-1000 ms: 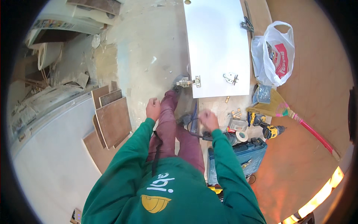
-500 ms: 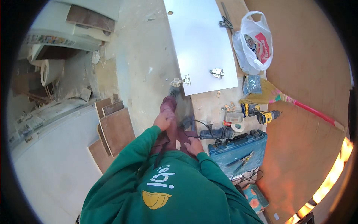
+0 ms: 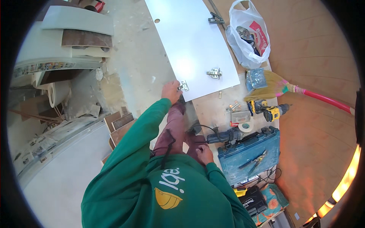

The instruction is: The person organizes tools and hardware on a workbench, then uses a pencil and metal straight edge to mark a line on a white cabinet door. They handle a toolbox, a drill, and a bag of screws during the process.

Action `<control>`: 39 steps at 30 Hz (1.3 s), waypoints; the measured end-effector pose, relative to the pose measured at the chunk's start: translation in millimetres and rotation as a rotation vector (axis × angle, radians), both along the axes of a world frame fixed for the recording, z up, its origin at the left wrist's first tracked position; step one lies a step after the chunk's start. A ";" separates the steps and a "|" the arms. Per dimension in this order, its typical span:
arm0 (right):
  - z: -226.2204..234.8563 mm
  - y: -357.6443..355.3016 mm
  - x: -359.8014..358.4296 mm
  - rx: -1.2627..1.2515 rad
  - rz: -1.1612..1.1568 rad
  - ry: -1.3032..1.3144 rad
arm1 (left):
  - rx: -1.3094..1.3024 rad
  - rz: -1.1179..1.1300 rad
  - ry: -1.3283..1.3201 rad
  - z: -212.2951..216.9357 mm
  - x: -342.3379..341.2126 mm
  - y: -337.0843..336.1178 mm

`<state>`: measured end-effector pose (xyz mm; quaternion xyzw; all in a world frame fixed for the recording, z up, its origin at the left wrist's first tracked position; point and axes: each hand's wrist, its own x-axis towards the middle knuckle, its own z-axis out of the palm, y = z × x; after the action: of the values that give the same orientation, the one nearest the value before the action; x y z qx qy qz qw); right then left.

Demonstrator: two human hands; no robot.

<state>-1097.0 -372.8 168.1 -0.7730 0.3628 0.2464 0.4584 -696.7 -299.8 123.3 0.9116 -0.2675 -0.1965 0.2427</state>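
Note:
At the near left corner of a white panel [image 3: 192,45], my left hand [image 3: 172,92] is closed around the arm of a metal cabinet hinge [image 3: 184,86], which juts past the panel's edge. My fingers cover part of that arm. A second hinge [image 3: 215,73] is fixed farther right on the same panel. My right hand [image 3: 205,154] lies on my thigh with loosely bent fingers and nothing visible in it. Just beyond it, a dark corded power tool [image 3: 224,135] rests beside a blue tool case [image 3: 249,155].
To the right are a cordless drill [image 3: 272,113], a tape roll [image 3: 246,127], a broom [image 3: 319,100] and a white plastic bag [image 3: 249,34]. A black clamp [image 3: 216,19] sits at the panel's far right edge. Boards [image 3: 121,125] stand at the left.
My left hand has left my thigh and reached forward to the hinge at the panel's edge. My right hand stays on my thigh. The view has shifted a little.

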 end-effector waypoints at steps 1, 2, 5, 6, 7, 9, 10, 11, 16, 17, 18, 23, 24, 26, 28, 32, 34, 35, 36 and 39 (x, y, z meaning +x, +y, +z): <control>-1.6 0.5 -0.3 0.000 -0.014 -0.003 | -0.001 0.013 0.038 -2.5 1.4 -1.5; -3.6 1.3 0.0 0.000 -0.028 -0.007 | -0.001 0.028 0.075 -4.5 2.6 -0.8; -6.8 6.0 1.6 -0.048 -0.012 -0.004 | -0.048 -0.002 0.143 -7.5 8.6 5.0; -8.4 6.2 2.6 -0.071 0.003 0.000 | -0.044 -0.013 0.154 -9.3 11.5 3.9; -9.4 7.1 2.3 -0.076 -0.006 -0.013 | -0.034 -0.026 0.170 -2.6 11.7 4.5; -11.6 9.0 1.6 -0.087 -0.025 -0.039 | -0.036 -0.064 0.161 0.4 11.8 5.4; -11.5 8.4 1.2 -0.082 -0.032 -0.041 | -0.051 -0.087 0.134 -1.5 10.9 5.7; -11.3 8.0 0.6 -0.077 -0.039 -0.043 | -0.066 -0.110 0.107 -3.3 10.0 6.3; -8.7 8.1 -2.0 -0.062 -0.068 -0.009 | -0.053 -0.197 0.062 -8.7 13.9 7.7; -5.6 8.6 -2.6 -0.058 -0.082 0.007 | -0.046 -0.209 0.066 -8.8 14.4 7.5; -2.3 9.1 -3.4 -0.055 -0.097 0.023 | -0.031 -0.223 0.070 -8.5 15.0 7.7; 17.3 17.6 -23.5 -0.040 -0.192 0.024 | 0.009 -0.276 0.049 -3.5 18.8 7.3; 21.1 20.1 -28.4 -0.036 -0.216 0.031 | 0.009 -0.283 0.043 -3.6 18.2 6.7; 24.6 27.5 -46.0 -0.034 -0.327 0.010 | 0.013 -0.305 0.030 -3.4 20.0 6.4; 30.5 39.0 -66.7 -0.003 -0.504 0.046 | -0.052 -0.325 0.027 -5.1 24.5 6.8; 65.4 67.6 -134.2 0.169 -0.890 0.346 | -0.095 -0.294 -0.005 -24.8 21.1 12.9; 50.4 126.8 -247.5 -0.026 -0.175 0.288 | -0.127 -0.251 -0.015 -27.8 12.7 17.9; 62.7 146.0 -252.6 0.001 -0.159 0.271 | -0.145 -0.247 -0.017 -31.3 14.0 15.1; 74.7 153.1 -253.4 0.080 -0.245 0.269 | -0.074 -0.224 0.027 -28.6 14.0 12.7; 122.9 165.7 -248.9 0.239 -0.442 0.261 | -0.153 -0.189 -0.045 -18.0 0.4 11.0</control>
<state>-1345.8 -207.1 291.0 -0.5772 0.5471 0.2789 0.5383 -696.4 -288.8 105.3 0.8653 -0.3717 -0.1768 0.2861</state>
